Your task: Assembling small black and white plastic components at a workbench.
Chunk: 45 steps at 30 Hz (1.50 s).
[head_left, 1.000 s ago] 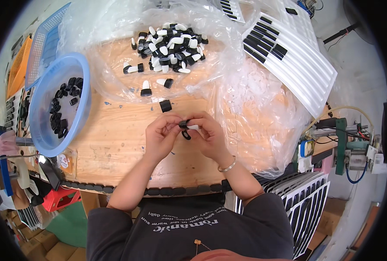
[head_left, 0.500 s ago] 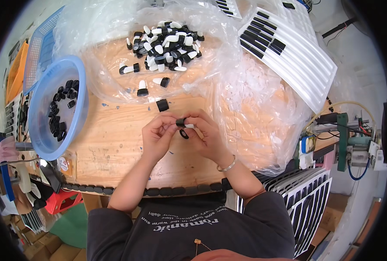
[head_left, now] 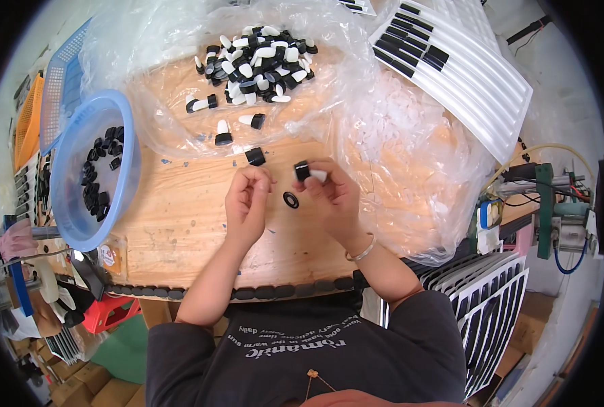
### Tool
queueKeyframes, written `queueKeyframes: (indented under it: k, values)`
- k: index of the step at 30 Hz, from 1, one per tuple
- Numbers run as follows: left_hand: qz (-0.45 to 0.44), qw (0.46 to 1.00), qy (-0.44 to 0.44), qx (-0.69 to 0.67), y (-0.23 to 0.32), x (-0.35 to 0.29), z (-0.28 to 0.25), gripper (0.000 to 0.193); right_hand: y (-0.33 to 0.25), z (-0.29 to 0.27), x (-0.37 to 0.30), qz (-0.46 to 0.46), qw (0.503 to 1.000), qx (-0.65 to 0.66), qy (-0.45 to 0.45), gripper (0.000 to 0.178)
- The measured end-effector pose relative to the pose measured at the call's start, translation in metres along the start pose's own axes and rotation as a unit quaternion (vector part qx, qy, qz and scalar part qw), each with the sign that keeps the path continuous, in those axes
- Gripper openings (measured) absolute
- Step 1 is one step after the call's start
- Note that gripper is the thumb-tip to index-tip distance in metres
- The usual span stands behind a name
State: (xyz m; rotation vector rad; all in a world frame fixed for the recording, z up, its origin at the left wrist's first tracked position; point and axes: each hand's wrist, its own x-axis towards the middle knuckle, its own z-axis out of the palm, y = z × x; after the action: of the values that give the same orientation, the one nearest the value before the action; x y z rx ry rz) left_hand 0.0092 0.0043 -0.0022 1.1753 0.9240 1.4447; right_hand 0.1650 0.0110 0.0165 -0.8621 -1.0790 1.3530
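Observation:
In my right hand is a short black cap with a white rounded piece, pinched between thumb and fingers and tilted. Left of it, my left hand is raised over the table with fingers curled and tips pressed together; anything between them is too small to make out. A black ring shows between the two hands, close to the right fingers; whether it touches them or the table I cannot tell. Just beyond the left hand, a loose black cap lies on the wooden table.
Farther back, a pile of black-and-white pieces rests on clear plastic sheeting. A blue basin with black parts stands at left. White trays with black strips lie at back right. Black pads line the table's near edge.
My hands have come apart. The right one has carried the black-and-white piece a little right and away from me, out of the left fingers. The black ring appears slightly farther off.

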Motion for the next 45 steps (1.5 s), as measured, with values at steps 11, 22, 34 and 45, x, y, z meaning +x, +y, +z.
queueKeyframes:
  k: [11,22,34,45]
  values:
    - [0.005,0.999,-0.029,-0.043,0.006,-0.004,0.004,0.008,0.008,-0.001,-0.003,0.024,0.990,-0.036,-0.135,0.019]
    - [-0.011,0.998,-0.017,-0.066,0.004,-0.003,0.004,0.011,0.005,0.010,-0.006,-0.121,0.993,-0.010,-0.011,0.028]
    - [0.001,1.000,-0.017,-0.011,0.007,-0.005,0.002,0.008,-0.016,-0.001,0.003,-0.214,0.935,-0.271,-0.076,0.017]
    - [-0.010,0.993,-0.017,-0.120,0.001,-0.006,0.001,0.013,-0.015,0.001,0.001,-0.206,0.945,-0.238,-0.084,0.014]
